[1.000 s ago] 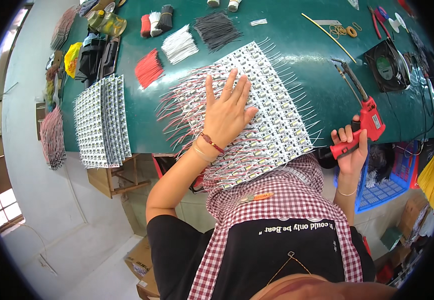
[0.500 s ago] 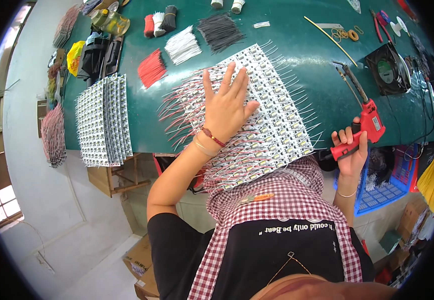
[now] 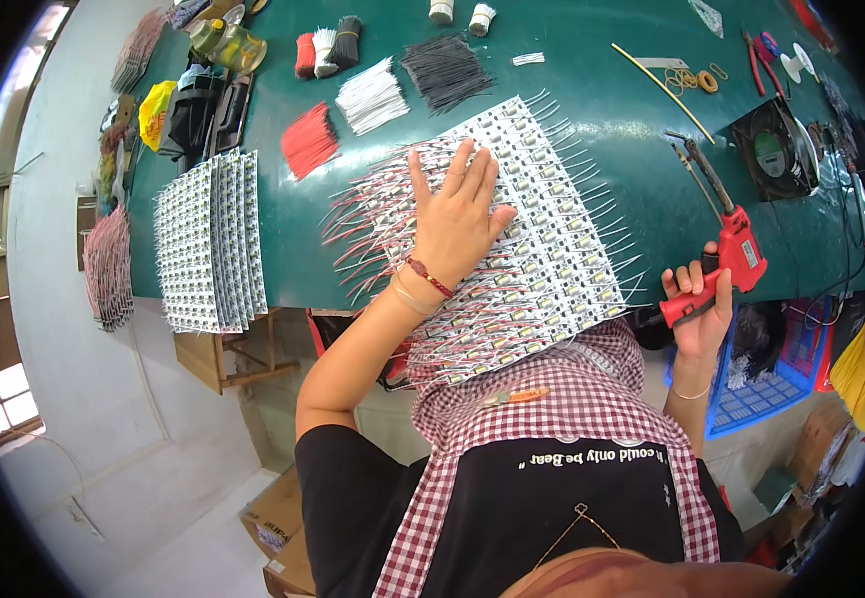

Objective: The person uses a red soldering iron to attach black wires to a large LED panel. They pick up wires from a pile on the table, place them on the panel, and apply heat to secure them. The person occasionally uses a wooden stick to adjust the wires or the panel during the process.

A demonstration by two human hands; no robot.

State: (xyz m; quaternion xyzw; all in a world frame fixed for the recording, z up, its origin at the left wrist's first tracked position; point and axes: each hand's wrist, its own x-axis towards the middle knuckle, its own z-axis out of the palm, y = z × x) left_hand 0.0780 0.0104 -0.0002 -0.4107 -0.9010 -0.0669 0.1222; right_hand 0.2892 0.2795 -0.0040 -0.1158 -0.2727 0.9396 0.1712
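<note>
A white panel of small circuit boards (image 3: 542,219) lies tilted across the green table's front edge, its near end over my lap. Thin wires stick out from both its sides, red and white on the left, pale on the right. My left hand (image 3: 457,219) rests flat on the panel with fingers spread, over the wires. At the right, my right hand (image 3: 700,299) is wrapped round the handle of a red soldering gun (image 3: 741,249). Its metal tip and a thin feed tube point up and away, apart from the panel.
Stacked circuit panels (image 3: 211,244) stand at the left. Red wires (image 3: 310,140), white wires (image 3: 371,97) and black wires (image 3: 444,73) lie in piles beyond my left hand. A black fan (image 3: 773,149) is at the right, above a blue basket (image 3: 766,399). Pliers (image 3: 766,65) lie farther back.
The whole scene has shifted very slightly in the picture. Both hands keep their places, the left flat on the panel and the right round the soldering gun.
</note>
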